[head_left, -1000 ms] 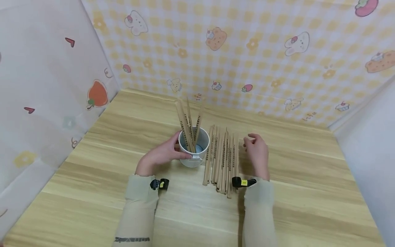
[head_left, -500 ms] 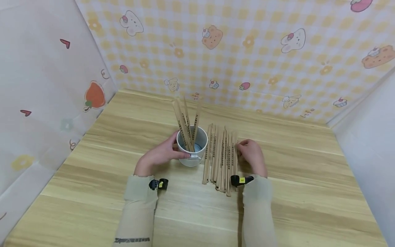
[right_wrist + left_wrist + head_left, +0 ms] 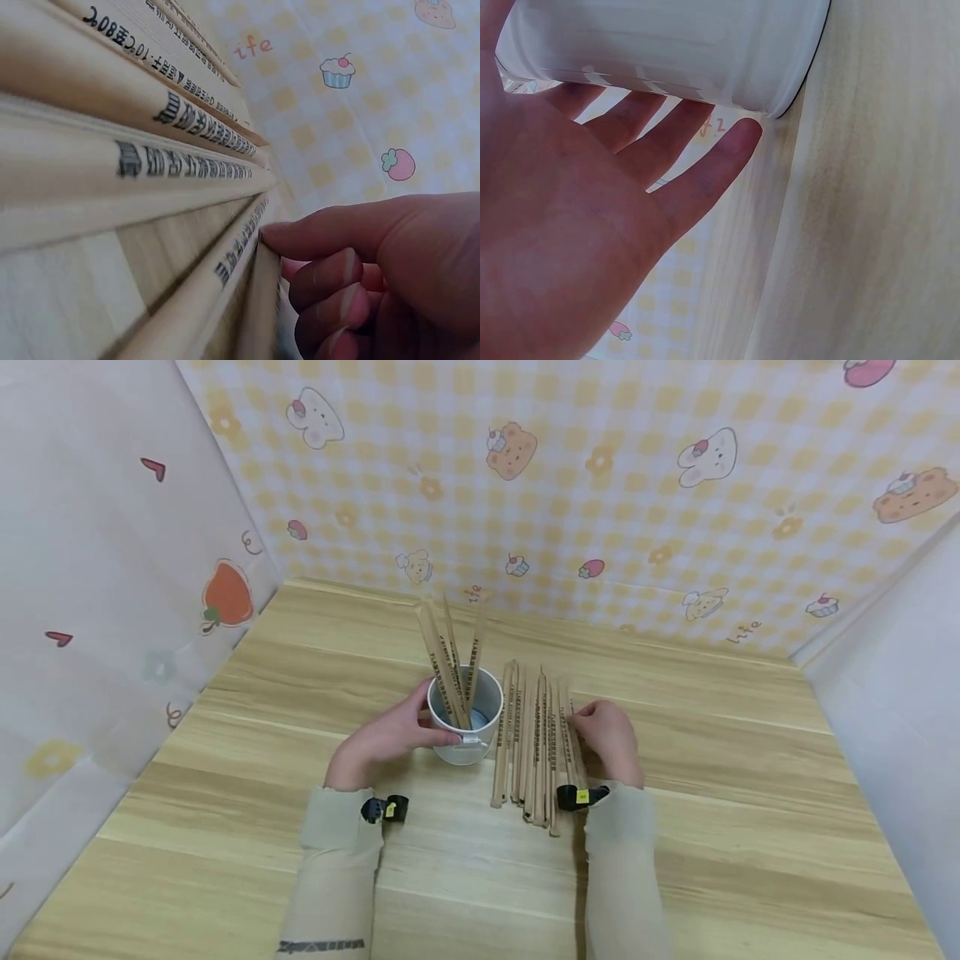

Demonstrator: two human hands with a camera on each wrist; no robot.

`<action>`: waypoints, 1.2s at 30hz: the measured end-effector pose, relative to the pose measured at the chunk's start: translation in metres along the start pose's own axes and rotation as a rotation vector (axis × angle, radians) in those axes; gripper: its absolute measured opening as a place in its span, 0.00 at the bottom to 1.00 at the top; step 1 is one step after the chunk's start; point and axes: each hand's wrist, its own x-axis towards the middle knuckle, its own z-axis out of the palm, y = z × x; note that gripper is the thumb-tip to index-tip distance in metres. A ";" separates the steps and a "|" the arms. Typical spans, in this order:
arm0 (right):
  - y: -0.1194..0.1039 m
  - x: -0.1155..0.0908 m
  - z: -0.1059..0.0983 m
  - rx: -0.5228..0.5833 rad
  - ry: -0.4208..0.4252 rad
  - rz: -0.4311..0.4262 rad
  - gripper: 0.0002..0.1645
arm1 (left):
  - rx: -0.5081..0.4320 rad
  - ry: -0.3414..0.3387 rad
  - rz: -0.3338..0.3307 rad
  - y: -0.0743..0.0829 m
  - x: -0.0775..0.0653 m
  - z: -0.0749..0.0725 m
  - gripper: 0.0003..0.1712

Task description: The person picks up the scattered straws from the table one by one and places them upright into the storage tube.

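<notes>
My left hand point(image 3: 397, 727) holds a white cup point(image 3: 459, 753) from its left side, thumb at the front near the rim, fingers behind the wall. In the left wrist view its fingers point(image 3: 682, 135) reach around the cup's side. Several paper-wrapped straws point(image 3: 435, 652) with dark print lean inside the cup. To the cup's right, more wrapped straws point(image 3: 521, 727) lie side by side on the table. At that row's right end my right hand point(image 3: 609, 735) pinches a wrapped straw point(image 3: 259, 300) near its far end, thumb against fingers; another straw lies slanted right beside it.
The wood-grain table point(image 3: 750, 827) runs back to a yellow-checked cloth wall point(image 3: 630, 510) with cartoon prints. A pale wall point(image 3: 90, 552) bounds the left side, another the right. Both wrists wear a small black camera point(image 3: 573, 797).
My right hand has moved left and down onto the row's right end, and its fingers have come together on a straw. The rightmost straws now slant. My left hand stays on the cup.
</notes>
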 end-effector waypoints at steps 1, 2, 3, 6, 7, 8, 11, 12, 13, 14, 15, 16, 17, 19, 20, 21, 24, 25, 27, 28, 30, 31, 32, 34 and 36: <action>0.000 0.000 0.000 -0.003 0.002 0.003 0.13 | 0.002 0.000 0.000 0.002 -0.001 0.000 0.52; 0.001 -0.001 -0.001 -0.006 0.005 0.002 0.12 | 0.006 0.005 -0.003 0.004 -0.001 0.001 0.52; 0.001 -0.001 -0.001 -0.005 0.005 0.003 0.12 | 0.005 0.005 -0.004 0.007 -0.002 0.001 0.52; 0.003 -0.001 -0.002 -0.004 0.016 -0.003 0.11 | -0.003 -0.001 -0.004 0.017 -0.005 0.002 0.52; 0.003 -0.001 -0.002 -0.007 0.017 -0.006 0.11 | -0.010 -0.001 -0.008 0.020 -0.006 0.003 0.51; 0.003 -0.002 -0.002 -0.006 0.018 -0.009 0.11 | -0.019 -0.005 -0.009 0.021 -0.006 0.003 0.51; 0.003 -0.002 -0.002 0.006 0.013 -0.002 0.09 | -0.023 -0.005 -0.004 0.016 -0.003 0.003 0.51; 0.002 -0.002 -0.002 0.009 0.013 -0.001 0.09 | -0.022 -0.002 -0.004 0.012 -0.002 0.003 0.51; 0.002 -0.002 -0.002 0.011 0.012 0.002 0.09 | -0.019 0.001 -0.002 0.009 -0.001 0.003 0.51; 0.002 -0.002 -0.001 0.013 0.012 0.004 0.09 | -0.013 0.005 -0.002 0.005 0.000 0.002 0.51; 0.002 -0.001 -0.001 0.013 0.011 0.008 0.10 | -0.008 0.008 -0.001 0.002 0.001 0.002 0.51; 0.003 0.000 -0.002 0.012 0.012 0.010 0.11 | -0.001 0.010 0.001 -0.001 0.002 0.002 0.51; 0.003 0.000 -0.002 0.008 0.009 0.011 0.11 | -0.003 0.008 -0.002 -0.001 0.002 0.002 0.51; 0.003 0.001 -0.001 0.001 0.004 0.016 0.13 | -0.006 0.003 0.002 -0.001 0.002 0.001 0.51; 0.004 0.002 -0.002 -0.001 0.001 0.019 0.13 | -0.009 0.002 0.001 -0.002 0.002 0.001 0.51; 0.004 0.002 -0.002 -0.003 0.001 0.018 0.14 | -0.010 0.001 0.001 -0.001 0.002 0.001 0.51; 0.003 0.002 -0.003 -0.003 0.004 0.012 0.15 | -0.010 0.002 0.008 -0.001 0.002 0.000 0.52; 0.003 0.002 -0.003 0.000 0.009 0.012 0.15 | -0.009 0.002 0.009 -0.001 0.002 0.000 0.52; 0.002 0.001 -0.004 0.008 0.020 0.013 0.15 | -0.008 -0.001 0.017 -0.001 0.002 0.000 0.52; 0.002 0.001 -0.005 0.013 0.023 0.008 0.15 | -0.012 -0.004 0.020 -0.001 0.002 0.000 0.52; 0.002 0.001 -0.005 0.015 0.035 0.005 0.15 | -0.009 -0.008 0.024 -0.001 0.002 0.000 0.52; 0.002 0.000 -0.005 0.014 0.040 0.000 0.15 | -0.009 -0.007 0.024 -0.001 0.002 0.000 0.52; 0.001 0.000 -0.005 0.011 0.043 -0.008 0.16 | -0.012 -0.009 0.025 -0.001 0.002 0.000 0.52; 0.001 0.000 -0.004 0.012 0.044 -0.016 0.16 | -0.016 -0.010 0.025 -0.001 0.002 0.000 0.51; 0.002 0.001 -0.003 0.011 0.046 -0.015 0.15 | -0.019 -0.012 0.027 -0.001 0.002 0.000 0.51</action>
